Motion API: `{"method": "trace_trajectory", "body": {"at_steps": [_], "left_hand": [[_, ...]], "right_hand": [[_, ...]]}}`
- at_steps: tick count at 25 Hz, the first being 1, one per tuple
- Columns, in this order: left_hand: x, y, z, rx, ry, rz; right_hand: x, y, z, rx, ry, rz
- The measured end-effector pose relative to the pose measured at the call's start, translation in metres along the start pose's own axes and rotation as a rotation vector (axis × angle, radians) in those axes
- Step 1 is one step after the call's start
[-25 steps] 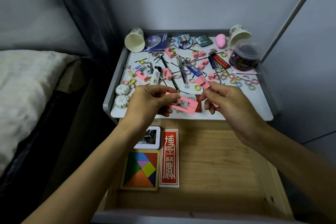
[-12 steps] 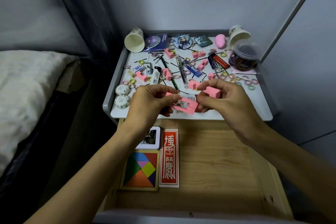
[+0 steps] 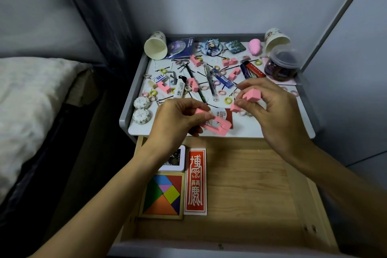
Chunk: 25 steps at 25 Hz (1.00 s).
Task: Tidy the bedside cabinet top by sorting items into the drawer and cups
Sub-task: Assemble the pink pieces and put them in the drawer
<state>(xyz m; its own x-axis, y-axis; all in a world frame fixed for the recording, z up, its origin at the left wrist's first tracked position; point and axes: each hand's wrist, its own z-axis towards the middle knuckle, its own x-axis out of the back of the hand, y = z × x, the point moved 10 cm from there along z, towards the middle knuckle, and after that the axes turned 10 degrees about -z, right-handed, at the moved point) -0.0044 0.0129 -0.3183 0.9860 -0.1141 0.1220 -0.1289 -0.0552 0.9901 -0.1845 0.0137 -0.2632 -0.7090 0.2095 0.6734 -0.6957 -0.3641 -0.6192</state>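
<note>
Three items lie at the left of the open drawer (image 3: 247, 184): tangram (image 3: 163, 196), red card (image 3: 195, 181), and tin (image 3: 173, 159), the last partly hidden by the left wrist.

Left hand (image 3: 176, 117): over the worktop's front edge, fingers curled, thumb and forefinger pinching a pink frame (image 3: 217, 126) built of joined blocks, held just above the surface.

Right hand (image 3: 274, 107): level with the left and just beside it, fingers curled round a pink block (image 3: 250, 94). A second pink bit shows at its fingertips; whether it is part of the same block I cannot tell. Block and frame are near but apart.

Worktop (image 3: 272, 125): loose pink blocks (image 3: 164, 87) scattered among rings (image 3: 228, 101), pens (image 3: 210, 81) and hairpins. Badges (image 3: 211, 46) sit further back.

Rear corners: left cup (image 3: 156, 48) and right cup (image 3: 276, 40), both tipped with mouths toward the viewer. A lidded jar (image 3: 281, 65) stands just in front of the right cup.

Step in hand, by judgement: gathering the pink puzzle blocks into one piece before storing it, early in the tidy-up, since most clutter remains out.

Next move calls for turning the block to match the frame's gap, seating it squarely without splitting the joined blocks, then fetching the remaining loose blocks.
</note>
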Motion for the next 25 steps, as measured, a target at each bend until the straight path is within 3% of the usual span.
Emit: {"method": "trace_trajectory", "body": {"at_steps": [3, 6, 11, 18, 25], "left_hand": [[-0.005, -0.003, -0.002, 0.03, -0.028, -0.021], [-0.01, -0.006, -0.003, 0.057, -0.045, -0.082], [-0.016, -0.013, -0.004, 0.137, -0.056, -0.217], [-0.015, -0.024, -0.004, 0.21, -0.034, -0.332], [-0.016, -0.023, -0.006, 0.201, -0.039, -0.3]], "right_hand": [[-0.005, 0.0, -0.002, 0.003, -0.045, -0.03], [-0.012, -0.014, -0.006, 0.127, -0.071, -0.211], [-0.051, -0.009, -0.016, 0.093, -0.372, -0.243], [-0.051, -0.009, -0.016, 0.042, -0.328, -0.091], [-0.05, -0.012, -0.018, 0.084, -0.312, -0.168]]}}
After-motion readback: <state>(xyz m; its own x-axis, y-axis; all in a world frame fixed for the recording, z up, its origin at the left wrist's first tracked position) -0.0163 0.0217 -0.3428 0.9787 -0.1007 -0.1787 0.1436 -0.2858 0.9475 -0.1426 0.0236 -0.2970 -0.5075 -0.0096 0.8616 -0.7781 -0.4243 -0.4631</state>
